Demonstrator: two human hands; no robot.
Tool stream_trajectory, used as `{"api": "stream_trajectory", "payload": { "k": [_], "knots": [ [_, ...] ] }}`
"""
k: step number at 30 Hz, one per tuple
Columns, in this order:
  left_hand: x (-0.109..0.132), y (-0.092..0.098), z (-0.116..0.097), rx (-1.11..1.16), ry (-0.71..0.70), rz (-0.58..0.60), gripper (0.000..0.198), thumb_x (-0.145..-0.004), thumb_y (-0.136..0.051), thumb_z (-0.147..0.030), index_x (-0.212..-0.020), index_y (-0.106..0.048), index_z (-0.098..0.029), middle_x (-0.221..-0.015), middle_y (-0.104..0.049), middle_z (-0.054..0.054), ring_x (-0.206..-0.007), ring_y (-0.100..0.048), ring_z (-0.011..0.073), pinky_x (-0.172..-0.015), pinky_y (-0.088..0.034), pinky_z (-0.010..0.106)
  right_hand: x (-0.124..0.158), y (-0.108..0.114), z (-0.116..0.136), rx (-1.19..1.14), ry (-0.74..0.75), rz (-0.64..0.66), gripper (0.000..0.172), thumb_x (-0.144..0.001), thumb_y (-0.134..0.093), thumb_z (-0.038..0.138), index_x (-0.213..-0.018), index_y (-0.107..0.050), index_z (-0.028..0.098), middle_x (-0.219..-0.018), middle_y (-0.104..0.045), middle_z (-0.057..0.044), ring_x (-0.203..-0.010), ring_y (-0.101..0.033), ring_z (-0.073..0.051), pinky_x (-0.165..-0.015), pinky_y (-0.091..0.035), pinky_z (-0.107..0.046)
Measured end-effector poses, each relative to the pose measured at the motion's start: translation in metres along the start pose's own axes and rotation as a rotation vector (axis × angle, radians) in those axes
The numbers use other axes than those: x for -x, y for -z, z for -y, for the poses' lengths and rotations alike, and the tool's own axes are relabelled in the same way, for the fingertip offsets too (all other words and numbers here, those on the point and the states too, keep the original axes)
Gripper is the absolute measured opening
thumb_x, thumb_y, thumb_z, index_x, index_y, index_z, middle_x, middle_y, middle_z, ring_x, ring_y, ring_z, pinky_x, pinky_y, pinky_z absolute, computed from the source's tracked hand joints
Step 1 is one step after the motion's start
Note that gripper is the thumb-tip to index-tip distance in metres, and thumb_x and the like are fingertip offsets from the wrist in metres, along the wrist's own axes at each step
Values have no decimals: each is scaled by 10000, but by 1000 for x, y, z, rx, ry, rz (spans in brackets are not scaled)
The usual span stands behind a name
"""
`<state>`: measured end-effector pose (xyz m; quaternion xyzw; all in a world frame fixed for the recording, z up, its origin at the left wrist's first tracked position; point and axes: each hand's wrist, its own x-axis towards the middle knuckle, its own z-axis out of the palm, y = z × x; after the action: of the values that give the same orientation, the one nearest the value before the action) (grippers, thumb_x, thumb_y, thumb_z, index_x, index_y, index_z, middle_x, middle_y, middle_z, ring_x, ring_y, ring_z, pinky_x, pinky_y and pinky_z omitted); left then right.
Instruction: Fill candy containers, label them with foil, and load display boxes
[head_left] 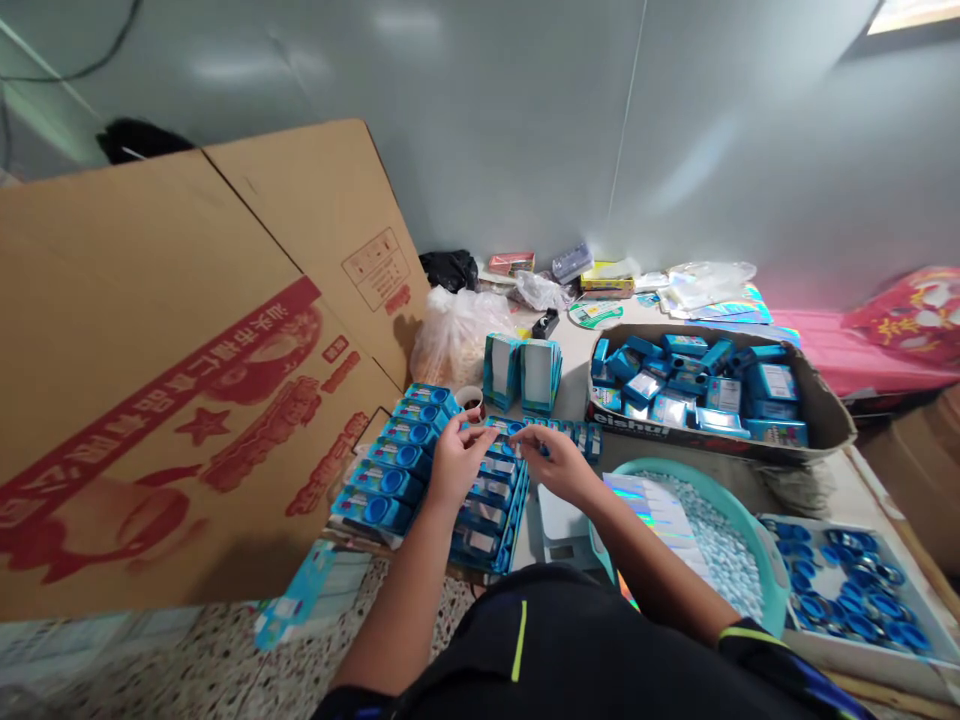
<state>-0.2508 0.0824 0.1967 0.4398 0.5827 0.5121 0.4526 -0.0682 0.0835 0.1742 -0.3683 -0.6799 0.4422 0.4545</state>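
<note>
My left hand (459, 462) is above rows of small blue boxes, its thumb and fingertips pinched together. Close beside it, my right hand (556, 462) is also closed at the fingertips. Whatever lies between the fingers is too small to make out. To the left of my left hand stand blue boxes (401, 455) with round blue openings, lined up in a column. Below and between the hands is a tray of blue boxes (484, 515) with clear fronts, partly covered by my left hand. A small cup (471, 400) with dark contents stands just beyond my left hand.
A large printed carton (187, 380) takes up the left side. Upright stacks of blue cards (536, 375) stand behind the hands. To the right are a carton of blue boxes (817, 440), a turquoise basin (765, 545) of small pale pieces, and a white box (911, 590) of blue rings.
</note>
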Motion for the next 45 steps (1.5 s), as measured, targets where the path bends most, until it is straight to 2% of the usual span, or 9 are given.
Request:
{"api": "stream_trajectory", "payload": {
  "k": [5,8,12,15,21,27,31,36,45],
  "knots": [
    [-9,3,8,-91,-10,63,642,-716,-843,-442,-1224,-584,-145,-860,-758,78,-805,-705,198,-805,-529,315,-7,7,-9,-64,-67,-29,258,-955,-553,390,-990,-706,185,-803,-674,-36,-745,-608,-185,-696,-467,-304],
    [-13,2,13,-42,8,81,628,-739,-814,-513,-1192,-598,-137,-986,-745,124,-874,-716,225,-864,-543,363,-9,8,-14,-60,-61,-82,289,-909,-639,456,-977,-707,184,-800,-671,-37,-737,-601,-185,-692,-467,-303],
    [-15,1,21,63,88,163,843,-715,-840,-531,-1378,-475,-160,-1233,-665,178,-1041,-698,257,-971,-530,422,-11,4,-20,-56,-39,-97,262,-900,-652,432,-956,-716,185,-768,-652,-36,-718,-593,-178,-672,-455,-293],
    [-13,1,23,94,151,257,954,-686,-888,-470,-1446,-404,-159,-1228,-668,177,-1142,-661,269,-1038,-498,429,-12,-1,-23,-119,-25,-73,257,-902,-647,428,-963,-721,190,-745,-622,-25,-706,-579,-172,-658,-453,-286],
    [-5,3,13,185,323,283,831,-870,-736,-504,-1532,-321,-224,-1217,-695,140,-1114,-683,236,-1000,-523,390,-16,-6,-29,-437,-94,-24,291,-837,-755,484,-925,-731,208,-777,-656,-29,-716,-592,-170,-678,-482,-288],
    [-12,-2,5,193,391,319,554,-751,-847,-383,-1208,-624,-162,-946,-732,69,-839,-705,177,-832,-567,303,-26,-2,-33,-541,-132,-61,324,-778,-811,491,-893,-711,205,-703,-633,-8,-656,-568,-155,-648,-480,-281],
    [-24,-6,10,97,245,179,464,-720,-841,-355,-1094,-664,-146,-830,-696,24,-751,-668,147,-755,-546,267,-33,2,-38,-473,-177,-111,295,-771,-775,454,-895,-701,197,-741,-644,-19,-678,-577,-163,-647,-475,-287],
    [-45,-2,19,-207,4,37,355,-754,-796,-364,-1017,-688,-150,-854,-712,65,-831,-685,201,-784,-535,302,-37,8,-51,-379,-294,-215,250,-738,-702,395,-876,-683,189,-605,-533,35,-572,-499,-138,-564,-412,-265],
    [-38,-11,17,-239,18,174,516,-904,-581,-596,-1176,-687,-171,-1082,-732,114,-970,-688,247,-866,-543,355,-34,10,-47,-534,-297,-235,249,-710,-764,389,-830,-667,193,-673,-575,15,-633,-522,-142,-621,-425,-267]
  ]
}}
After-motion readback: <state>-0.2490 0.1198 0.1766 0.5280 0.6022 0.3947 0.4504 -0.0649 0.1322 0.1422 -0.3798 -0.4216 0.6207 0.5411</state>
